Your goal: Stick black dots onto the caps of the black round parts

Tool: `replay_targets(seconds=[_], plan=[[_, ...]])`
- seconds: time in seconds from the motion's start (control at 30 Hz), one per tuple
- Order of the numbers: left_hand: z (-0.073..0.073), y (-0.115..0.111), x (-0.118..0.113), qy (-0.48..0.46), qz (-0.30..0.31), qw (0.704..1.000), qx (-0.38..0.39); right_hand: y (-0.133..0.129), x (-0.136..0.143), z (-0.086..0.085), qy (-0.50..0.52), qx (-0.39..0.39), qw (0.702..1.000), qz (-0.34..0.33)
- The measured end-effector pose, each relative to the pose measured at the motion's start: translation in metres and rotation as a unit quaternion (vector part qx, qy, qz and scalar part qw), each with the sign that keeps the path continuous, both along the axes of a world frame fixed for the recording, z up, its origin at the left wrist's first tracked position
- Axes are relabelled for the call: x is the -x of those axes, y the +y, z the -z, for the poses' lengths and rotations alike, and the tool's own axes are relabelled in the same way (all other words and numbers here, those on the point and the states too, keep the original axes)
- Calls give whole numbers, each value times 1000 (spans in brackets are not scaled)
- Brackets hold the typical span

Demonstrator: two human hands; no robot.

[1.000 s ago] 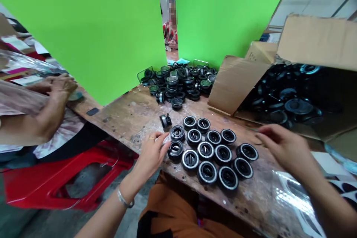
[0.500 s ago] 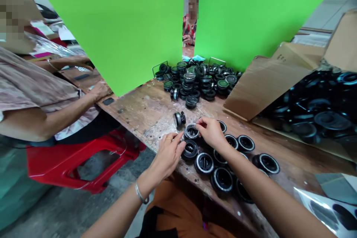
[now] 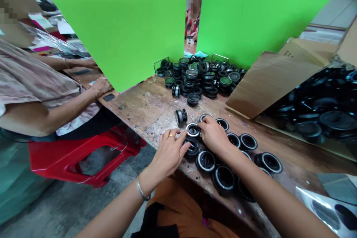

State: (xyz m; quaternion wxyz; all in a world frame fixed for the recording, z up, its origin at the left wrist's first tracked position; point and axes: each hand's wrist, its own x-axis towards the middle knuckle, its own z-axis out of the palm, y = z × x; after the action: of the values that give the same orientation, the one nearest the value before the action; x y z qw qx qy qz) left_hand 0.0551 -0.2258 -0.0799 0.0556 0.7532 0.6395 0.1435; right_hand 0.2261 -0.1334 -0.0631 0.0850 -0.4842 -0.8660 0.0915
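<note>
My left hand [image 3: 170, 153] has its fingers stretched out. Its fingertips rest against the left side of a black round part with a pale ring on top [image 3: 193, 130], and its thumb lies over a second black round part [image 3: 192, 148]. Just right of the first part, my right hand [image 3: 214, 134] is bent down with thumb and fingers drawn together; whatever they pinch is hidden. Around that hand stand several more ringed round parts, such as one in front [image 3: 205, 161]. A spool-shaped black and grey part [image 3: 181, 116] lies on its side beyond my left fingertips.
A heap of black round parts [image 3: 192, 76] lies at the back of the wooden table [image 3: 139, 102], before green panels [image 3: 119, 26]. At right, a cardboard box [image 3: 259, 81] holds black parts. A co-worker's hand [image 3: 100, 86] is at left, above a red stool [image 3: 69, 158].
My right hand has shifted slightly right, off the near ringed part, baring its pale ring and another ringed part behind. My left hand stays beside it. The view has turned a little.
</note>
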Motion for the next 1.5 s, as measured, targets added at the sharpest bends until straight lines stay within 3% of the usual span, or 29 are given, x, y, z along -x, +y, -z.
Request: replay_targets(seconds=[0.13, 0.27, 0.37, 0.5, 0.6, 0.67, 0.8, 0.9, 0.97, 1.03, 1.13, 1.23, 1.33, 1.43, 1.5], plan=[[-9, 2, -3, 52, 7, 999, -10, -8, -10, -6, 33, -30, 999, -10], [-4, 7, 4, 52, 23, 998, -41, -28, -61, -15, 156, -81, 984, 29], [7, 14, 16, 42, 40, 994, -94, -50, -136, -16, 162, -145, 971, 99], [16, 32, 24, -2, 65, 987, -150, -82, -264, -8, 35, -229, 933, 276], [9, 39, 15, -23, 82, 984, -159, -102, -340, 3, -66, -190, 900, 386], [1, 39, 2, -30, 85, 983, -158, -106, -367, 9, -73, -143, 892, 422], [-13, 36, -27, -32, 107, 981, -157, -100, -371, 8, -64, -122, 889, 437], [-21, 33, -41, -35, 131, 977, -164, -108, -362, -11, -114, -176, 875, 436], [-24, 32, -46, -34, 142, 976, -159, -132, -361, -28, -146, -187, 868, 436], [-25, 32, -48, -32, 149, 976, -155, -173, -365, -40, -154, -121, 886, 421], [-22, 35, -49, -36, 157, 974, -161, -240, -374, -47, -89, 124, 923, 353], [-20, 39, -52, -39, 166, 972, -159, -271, -378, -44, -1, 180, 933, 311], [-20, 41, -60, -44, 175, 971, -157, -244, -376, -35, 23, 66, 933, 354], [-25, 40, -69, -52, 175, 969, -169, -182, -375, -19, 22, -73, 914, 399], [-30, 36, -70, -56, 170, 969, -170, -142, -376, -5, 5, -123, 903, 411]])
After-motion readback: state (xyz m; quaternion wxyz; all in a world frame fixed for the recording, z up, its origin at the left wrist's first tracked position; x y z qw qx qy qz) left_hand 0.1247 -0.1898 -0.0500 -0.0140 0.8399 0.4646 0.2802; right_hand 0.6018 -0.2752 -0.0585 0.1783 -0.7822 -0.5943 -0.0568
